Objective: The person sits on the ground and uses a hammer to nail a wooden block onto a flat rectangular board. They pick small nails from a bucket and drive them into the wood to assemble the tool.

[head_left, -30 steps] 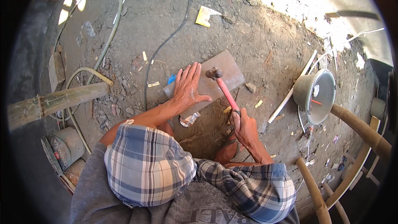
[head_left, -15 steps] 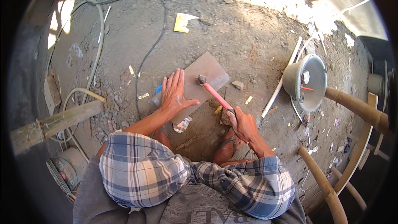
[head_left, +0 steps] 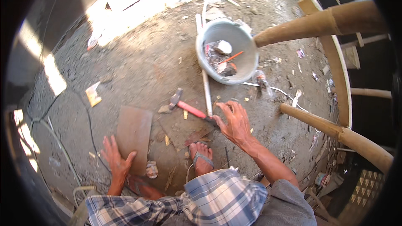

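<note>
A flat brown-grey tile (head_left: 136,129) lies on the dirt in front of me. My left hand (head_left: 116,161) rests at its left edge with the fingers spread and the thumb over the tile. To the right, a hammer (head_left: 190,108) with a red handle and dark grip end lies on the ground, its head pointing away from me and left. My right hand (head_left: 235,123) is just beyond the grip end, thumb close to it, fingers loosely bent and apart, nothing clasped in them. Whether the thumb still touches the grip I cannot tell.
A grey bucket (head_left: 201,60) holds pale lumps, a dark block and a thin orange stick. Beside it lies a white pipe (head_left: 207,92). Bamboo poles (head_left: 310,119) stick in from the right. A cable (head_left: 90,119) runs along the left; my sandalled foot (head_left: 203,161) is near the tile.
The view has swung right. My right hand has let go of the hammer, which now lies on the ground right of the tile. My left hand has shifted to the tile's edge.
</note>
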Tool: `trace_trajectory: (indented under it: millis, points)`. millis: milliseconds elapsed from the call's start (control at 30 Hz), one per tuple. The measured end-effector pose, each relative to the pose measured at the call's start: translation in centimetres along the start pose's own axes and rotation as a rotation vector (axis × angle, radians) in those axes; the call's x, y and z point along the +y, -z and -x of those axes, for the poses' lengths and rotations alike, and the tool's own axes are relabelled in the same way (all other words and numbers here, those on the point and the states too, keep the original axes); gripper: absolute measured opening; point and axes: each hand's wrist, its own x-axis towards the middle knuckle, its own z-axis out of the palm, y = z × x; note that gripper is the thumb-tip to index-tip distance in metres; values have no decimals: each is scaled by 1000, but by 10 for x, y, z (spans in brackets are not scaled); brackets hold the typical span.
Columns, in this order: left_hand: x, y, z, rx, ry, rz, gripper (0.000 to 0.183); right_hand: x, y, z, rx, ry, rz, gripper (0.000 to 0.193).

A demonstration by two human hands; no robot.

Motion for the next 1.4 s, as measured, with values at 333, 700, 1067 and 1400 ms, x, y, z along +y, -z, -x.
trace_trajectory:
  millis: [333,700,1067,1400]
  points:
    - [-36,30,12,6,213,-57,95,141,20,-172,-76,-40,-48,22]
    - [-36,39,28,-56,334,-86,81,122,-51,-222,-494,-159,170,18]
    - [-45,40,31,-99,358,-151,81,124,20,-208,-375,-91,456,18]
    - [-48,40,23,-45,287,-112,78,125,-71,-222,-391,43,5,15]
